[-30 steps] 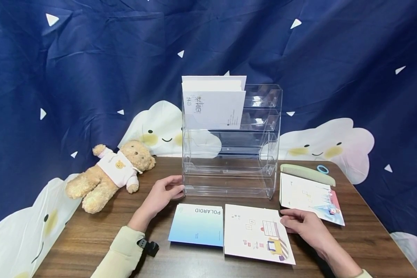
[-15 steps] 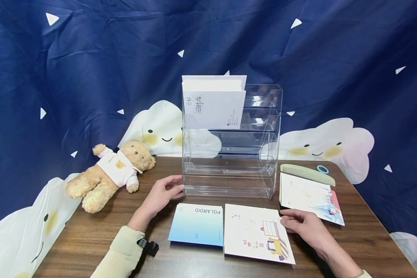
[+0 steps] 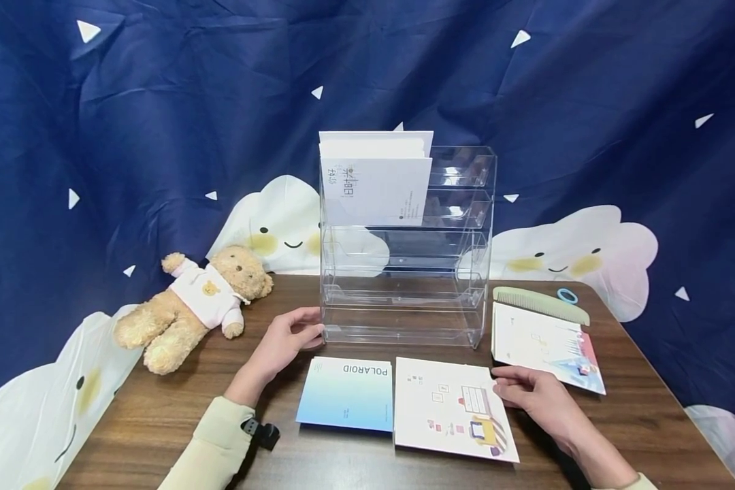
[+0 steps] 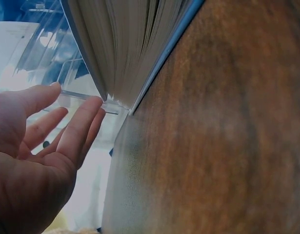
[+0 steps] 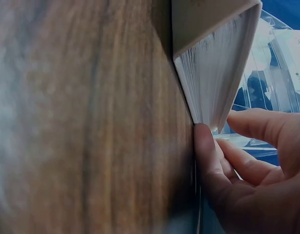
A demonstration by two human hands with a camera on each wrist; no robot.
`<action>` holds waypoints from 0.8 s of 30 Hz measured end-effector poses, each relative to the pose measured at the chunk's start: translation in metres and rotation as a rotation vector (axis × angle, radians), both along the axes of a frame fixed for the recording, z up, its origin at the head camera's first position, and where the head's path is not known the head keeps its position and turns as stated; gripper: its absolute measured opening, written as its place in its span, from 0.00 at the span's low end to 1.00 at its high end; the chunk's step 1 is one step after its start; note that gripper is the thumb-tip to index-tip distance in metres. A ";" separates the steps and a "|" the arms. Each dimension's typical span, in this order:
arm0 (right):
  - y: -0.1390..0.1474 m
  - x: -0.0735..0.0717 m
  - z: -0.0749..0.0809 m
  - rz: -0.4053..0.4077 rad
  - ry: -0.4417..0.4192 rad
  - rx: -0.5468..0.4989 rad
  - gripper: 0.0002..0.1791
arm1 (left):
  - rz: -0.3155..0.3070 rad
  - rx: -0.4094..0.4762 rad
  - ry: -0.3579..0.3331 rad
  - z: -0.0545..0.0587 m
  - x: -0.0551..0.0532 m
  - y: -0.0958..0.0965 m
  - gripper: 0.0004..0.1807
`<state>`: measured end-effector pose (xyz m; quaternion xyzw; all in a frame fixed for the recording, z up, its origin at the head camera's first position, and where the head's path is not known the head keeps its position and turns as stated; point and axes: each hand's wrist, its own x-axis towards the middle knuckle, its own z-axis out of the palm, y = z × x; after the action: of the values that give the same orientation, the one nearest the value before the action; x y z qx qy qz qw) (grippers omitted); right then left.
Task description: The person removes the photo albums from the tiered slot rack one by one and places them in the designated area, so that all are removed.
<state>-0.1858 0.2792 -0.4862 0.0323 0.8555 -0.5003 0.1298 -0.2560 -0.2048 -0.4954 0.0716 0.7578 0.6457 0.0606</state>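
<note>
A clear acrylic rack [image 3: 404, 320] with stacked tiers stands at the middle back of the table. My left hand [image 3: 290, 338] rests beside its lower left corner, fingertips right at the side panel and fingers loosely bent. In the left wrist view, a gap shows between that hand's thumb and fingers [image 4: 74, 131]. My right hand [image 3: 542, 401] lies at the far right corner of a white book [image 3: 425, 408] with cartoon print, fingertips right at its edge. The book's page edges [image 5: 220, 63] show in the right wrist view. Left of it lies a blue POLAROID book [image 3: 346, 398].
White printed booklets [image 3: 376, 194] stand in the rack's upper tiers. On the right lie another printed book [image 3: 542, 344], a green comb [image 3: 542, 305] and a blue ring [image 3: 567, 296]. A teddy bear [image 3: 199, 299] lies on the left. A dark-blue curtain [image 3: 159, 102] hangs behind.
</note>
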 end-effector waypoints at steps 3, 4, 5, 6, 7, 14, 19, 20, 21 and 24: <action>0.000 0.002 0.002 -0.002 0.019 0.021 0.27 | -0.001 -0.002 -0.001 0.000 0.000 0.000 0.27; 0.001 0.003 0.002 -0.003 0.027 0.031 0.27 | -0.003 -0.004 0.000 0.000 0.000 0.000 0.27; 0.001 0.004 0.003 -0.004 0.034 0.043 0.27 | -0.004 -0.005 0.001 0.000 0.000 0.000 0.27; 0.001 0.005 0.004 -0.004 0.043 0.057 0.27 | -0.005 -0.006 0.005 -0.001 0.000 0.000 0.27; 0.002 0.005 0.006 -0.005 0.051 0.069 0.27 | -0.006 -0.005 0.007 -0.001 -0.001 0.000 0.27; 0.003 0.009 0.016 0.005 0.095 0.094 0.25 | -0.006 -0.004 0.011 -0.003 -0.001 -0.001 0.27; 0.002 0.009 0.028 0.020 0.126 0.096 0.25 | -0.004 -0.002 0.017 -0.005 -0.002 -0.001 0.27; 0.002 0.009 0.030 0.022 0.141 0.095 0.25 | -0.003 -0.001 0.016 -0.005 -0.002 -0.002 0.27; 0.001 0.009 0.033 0.023 0.154 0.095 0.25 | -0.004 0.001 0.017 -0.005 -0.002 -0.002 0.27; -0.001 0.005 0.040 0.019 0.193 0.101 0.25 | -0.003 0.000 0.016 -0.005 -0.003 -0.002 0.27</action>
<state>-0.1805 0.2782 -0.4458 -0.0175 0.8885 -0.4559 0.0494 -0.2588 -0.2066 -0.5006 0.0781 0.7580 0.6452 0.0554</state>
